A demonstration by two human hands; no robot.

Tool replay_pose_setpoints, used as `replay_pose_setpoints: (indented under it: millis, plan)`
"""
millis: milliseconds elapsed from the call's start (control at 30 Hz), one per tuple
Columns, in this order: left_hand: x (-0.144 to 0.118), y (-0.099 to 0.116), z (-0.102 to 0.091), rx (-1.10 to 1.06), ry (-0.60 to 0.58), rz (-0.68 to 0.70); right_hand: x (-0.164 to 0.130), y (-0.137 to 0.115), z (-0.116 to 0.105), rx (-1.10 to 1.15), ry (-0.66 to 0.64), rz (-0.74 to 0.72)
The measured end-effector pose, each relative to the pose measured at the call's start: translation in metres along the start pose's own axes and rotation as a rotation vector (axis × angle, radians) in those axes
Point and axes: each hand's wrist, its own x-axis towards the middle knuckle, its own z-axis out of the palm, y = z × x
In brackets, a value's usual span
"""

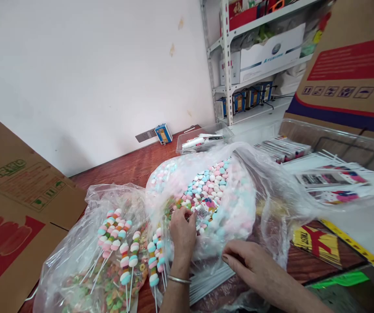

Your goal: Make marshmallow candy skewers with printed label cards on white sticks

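Observation:
A large clear plastic bag of pink, blue and white marshmallow candies lies open on the wooden table. My left hand reaches into the bag's mouth, fingers curled on the candies and a small wrapper. Below it, my right hand rests flat on the bag's plastic beside a bundle of white sticks. Finished candy skewers lie on another clear bag of colourful ring sweets to the left.
A cardboard box stands at the left and another at the right. Clear trays of packaged items sit behind the bag. A metal shelf lines the back wall.

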Motion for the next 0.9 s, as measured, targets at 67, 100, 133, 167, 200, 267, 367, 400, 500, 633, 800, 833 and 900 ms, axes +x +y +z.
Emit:
replay_pose_setpoints:
  millis: [67,100,133,167,200,267,367,400,500,633,800,833,900]
  plan:
    - [0.001,-0.002,-0.001,-0.040,0.015,-0.011,0.001,0.002,0.002,0.001,0.001,0.001]
    - [0.001,-0.003,-0.002,-0.062,0.024,-0.018,0.000,0.004,0.004,0.007,0.002,0.006]
    - [0.001,-0.004,-0.003,-0.086,0.033,-0.025,0.000,0.006,0.005,0.016,0.006,0.010]
    - [0.001,-0.005,-0.005,-0.112,0.042,-0.033,0.000,0.009,0.006,0.032,0.016,0.014]
    - [0.000,-0.006,-0.007,-0.136,0.050,-0.040,0.001,0.012,0.007,0.057,0.038,0.022]
    - [-0.003,-0.007,-0.011,-0.184,0.054,-0.051,0.005,0.018,0.005,0.137,0.141,0.063]
    - [-0.007,-0.005,-0.022,-0.335,-0.009,-0.070,0.020,0.021,-0.004,0.309,0.377,0.147]
    - [-0.008,-0.003,-0.026,-0.390,-0.042,-0.063,0.027,0.020,-0.008,0.375,0.432,0.157]
    - [-0.012,0.008,-0.041,-0.471,-0.113,0.027,0.048,0.011,-0.018,0.643,0.417,0.134]
    - [-0.030,0.026,-0.056,-0.432,0.093,0.129,0.065,-0.003,-0.017,0.893,0.403,0.118]
    - [-0.079,0.040,-0.045,-0.782,-0.149,-0.272,0.061,-0.019,-0.005,0.940,0.505,0.137]
    - [-0.085,0.043,-0.040,-0.967,-0.315,-0.396,0.058,-0.022,-0.003,0.959,0.487,0.150]
    - [-0.090,0.050,-0.034,-1.360,-0.453,-0.579,0.051,-0.028,0.000,0.994,0.418,0.178]
